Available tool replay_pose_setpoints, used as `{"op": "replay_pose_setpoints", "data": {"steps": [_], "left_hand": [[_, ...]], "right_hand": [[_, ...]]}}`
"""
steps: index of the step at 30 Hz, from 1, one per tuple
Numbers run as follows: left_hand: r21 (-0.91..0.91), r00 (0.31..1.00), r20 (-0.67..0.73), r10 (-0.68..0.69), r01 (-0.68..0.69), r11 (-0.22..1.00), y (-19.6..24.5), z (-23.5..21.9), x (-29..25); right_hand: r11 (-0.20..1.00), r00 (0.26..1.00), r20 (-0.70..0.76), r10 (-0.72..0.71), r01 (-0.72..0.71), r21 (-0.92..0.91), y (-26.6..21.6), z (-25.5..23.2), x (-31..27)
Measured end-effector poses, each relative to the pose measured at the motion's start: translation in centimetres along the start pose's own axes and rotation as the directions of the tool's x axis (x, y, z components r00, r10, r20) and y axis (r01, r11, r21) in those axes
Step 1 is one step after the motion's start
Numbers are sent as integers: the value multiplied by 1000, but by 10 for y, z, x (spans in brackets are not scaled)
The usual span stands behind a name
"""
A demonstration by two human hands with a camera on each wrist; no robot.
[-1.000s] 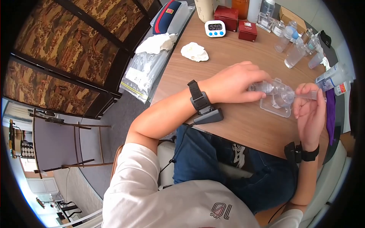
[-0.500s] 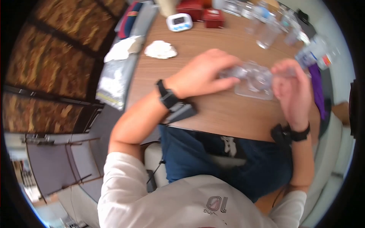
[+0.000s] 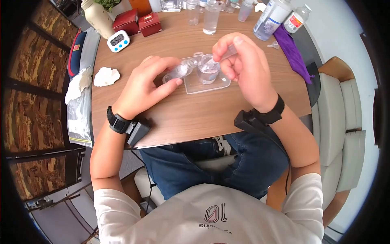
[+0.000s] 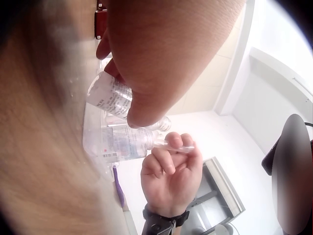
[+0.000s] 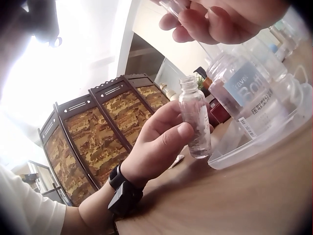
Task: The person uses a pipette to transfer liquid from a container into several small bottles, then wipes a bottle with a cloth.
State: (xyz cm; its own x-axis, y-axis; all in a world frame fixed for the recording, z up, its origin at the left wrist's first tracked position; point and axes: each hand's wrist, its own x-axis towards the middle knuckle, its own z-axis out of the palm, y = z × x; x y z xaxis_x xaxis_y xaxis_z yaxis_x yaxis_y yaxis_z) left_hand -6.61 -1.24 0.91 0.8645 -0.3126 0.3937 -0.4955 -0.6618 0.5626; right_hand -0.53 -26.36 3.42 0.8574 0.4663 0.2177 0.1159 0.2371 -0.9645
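Note:
A small clear bottle (image 3: 183, 69) is gripped between the thumb and fingers of my left hand (image 3: 142, 83); its mouth is uncapped in the right wrist view (image 5: 195, 122). To its right, a wider labelled bottle (image 3: 208, 73) stands open on a clear plastic tray (image 3: 203, 91). My right hand (image 3: 252, 71) pinches a clear slender tube (image 3: 230, 52) above the wider bottle, its lower end at the mouth. In the left wrist view, my left hand (image 4: 151, 88) partly covers the bottle that it holds.
Behind are a white timer (image 3: 118, 41), red boxes (image 3: 149, 24) and several clear bottles, including one upright (image 3: 211, 18). Crumpled tissue (image 3: 106, 76) lies at the left. A large labelled bottle (image 3: 270, 20), a small clear funnel (image 3: 274, 45) and purple cloth (image 3: 293, 55) are at the right.
The head view has swung right, so the table things appear farther left. My right hand has come closer over the wider bottle with the tube more steeply tilted; my left hand keeps its grip.

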Motion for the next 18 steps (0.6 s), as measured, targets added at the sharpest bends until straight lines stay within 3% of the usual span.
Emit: {"op": "replay_pose_setpoints", "data": {"steps": [3, 5, 8, 10, 13, 15, 18], "left_hand": [[-3, 1000, -14, 1, -1, 1000, 2, 1, 2], [-12, 999, -30, -23, 23, 1000, 2, 0, 0], [-11, 1000, -17, -22, 22, 1000, -2, -1, 0], [-28, 1000, -5, 11, -11, 1000, -3, -1, -1], [-2, 998, -9, 63, -63, 998, -4, 1, 0], [2, 998, -10, 60, -60, 998, -4, 1, 0], [10, 997, -4, 78, -78, 997, -4, 0, 1]], "right_hand": [[999, 999, -2, -36, 36, -21, -10, -1, -6], [981, 982, -5, -191, 191, 33, -24, -8, -10], [936, 951, -20, -310, 309, 167, -45, -26, -16], [910, 945, -59, -321, 325, 258, -58, -29, -24], [891, 936, 36, -349, 320, 322, -57, -25, -25], [934, 943, 15, -333, 328, 140, -53, -16, -25], [936, 947, 87, -308, 286, 207, -42, -14, -22]]}}
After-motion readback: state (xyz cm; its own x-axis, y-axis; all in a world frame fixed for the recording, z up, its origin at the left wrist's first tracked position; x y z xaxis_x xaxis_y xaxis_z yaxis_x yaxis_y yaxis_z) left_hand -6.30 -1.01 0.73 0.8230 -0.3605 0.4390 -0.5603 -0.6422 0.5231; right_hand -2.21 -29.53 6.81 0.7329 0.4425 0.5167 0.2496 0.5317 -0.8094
